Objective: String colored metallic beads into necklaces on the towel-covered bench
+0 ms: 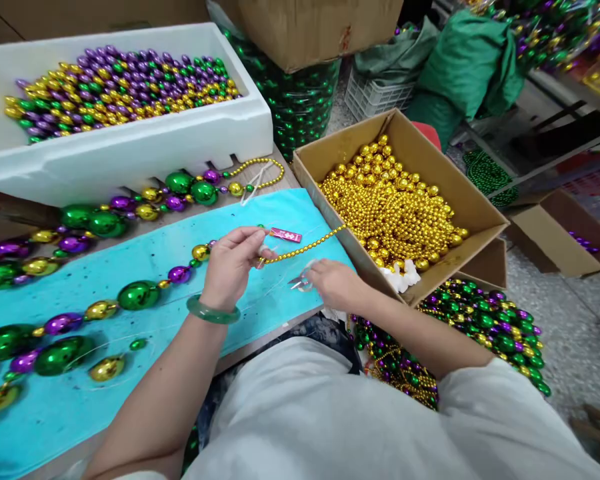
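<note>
My left hand [234,263], with a green bangle [213,310] on the wrist, pinches the end of a gold bead chain [305,249]. That chain runs right to the rim of a cardboard box full of gold beads. A small pink-red tag [286,235] shows just beyond my left fingertips. My right hand [337,283] is closed around small scissors [301,281], whose blades point left over the blue cloth [260,307]. From my left hand, a strand of green, purple and gold beads [139,295] stretches away to the left on the cloth. Thin clear thread loops near loose beads.
A white foam box [130,150] of mixed beads stands at the back left. On the right sits the cardboard box [450,267] with gold beads [390,213]. Finished-looking bead strands [495,327] hang below it. Green sacks [467,67] lie behind.
</note>
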The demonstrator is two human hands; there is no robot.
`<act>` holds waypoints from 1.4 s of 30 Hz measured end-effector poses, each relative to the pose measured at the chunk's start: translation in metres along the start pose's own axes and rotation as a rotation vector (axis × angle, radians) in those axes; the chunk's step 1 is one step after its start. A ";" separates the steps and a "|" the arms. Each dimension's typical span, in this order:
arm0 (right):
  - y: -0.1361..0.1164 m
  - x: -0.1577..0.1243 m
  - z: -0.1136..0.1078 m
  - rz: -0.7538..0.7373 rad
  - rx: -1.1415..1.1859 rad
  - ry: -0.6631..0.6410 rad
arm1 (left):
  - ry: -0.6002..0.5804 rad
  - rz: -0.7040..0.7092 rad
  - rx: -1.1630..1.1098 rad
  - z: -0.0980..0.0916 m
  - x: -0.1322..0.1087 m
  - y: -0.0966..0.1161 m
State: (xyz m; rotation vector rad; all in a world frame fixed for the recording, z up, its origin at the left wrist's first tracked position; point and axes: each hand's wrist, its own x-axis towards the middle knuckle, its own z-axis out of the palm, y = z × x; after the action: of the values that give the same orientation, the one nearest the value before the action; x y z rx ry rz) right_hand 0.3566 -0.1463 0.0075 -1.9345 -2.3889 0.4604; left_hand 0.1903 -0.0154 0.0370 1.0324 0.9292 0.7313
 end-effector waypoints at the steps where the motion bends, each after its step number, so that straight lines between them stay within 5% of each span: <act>1: -0.005 -0.001 0.015 -0.018 -0.038 0.009 | -0.002 0.002 -0.003 -0.001 -0.001 -0.003; 4: -0.009 0.001 0.035 -0.004 -0.110 0.029 | 0.006 0.031 -0.030 -0.004 -0.003 -0.007; 7: -0.005 0.002 0.030 0.034 -0.042 -0.028 | 0.015 0.025 -0.106 -0.008 -0.002 -0.008; 11: -0.002 -0.006 0.011 0.034 0.378 -0.021 | 0.031 -0.017 -0.205 -0.014 0.002 -0.012; 17: -0.010 0.008 -0.001 0.243 1.100 0.227 | 0.020 -0.020 -0.147 -0.014 0.002 -0.028; 24: -0.014 0.048 0.000 0.386 1.385 0.268 | 0.015 0.065 0.046 -0.010 -0.005 -0.041; 36: -0.005 0.042 0.012 0.341 1.207 0.283 | -0.022 0.183 0.288 -0.015 -0.011 -0.052; 39: -0.002 0.029 0.015 0.252 0.971 0.135 | 0.042 0.164 0.275 -0.022 -0.008 -0.058; 42: -0.002 0.018 0.018 0.185 0.479 0.011 | 0.145 0.225 0.309 -0.030 -0.004 -0.062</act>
State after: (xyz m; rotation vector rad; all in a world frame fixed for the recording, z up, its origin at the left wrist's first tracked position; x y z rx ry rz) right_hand 0.3465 -0.1328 -0.0121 -1.9176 -1.8667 0.9264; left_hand 0.1664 -0.0287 -0.0263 1.3862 1.0845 0.8760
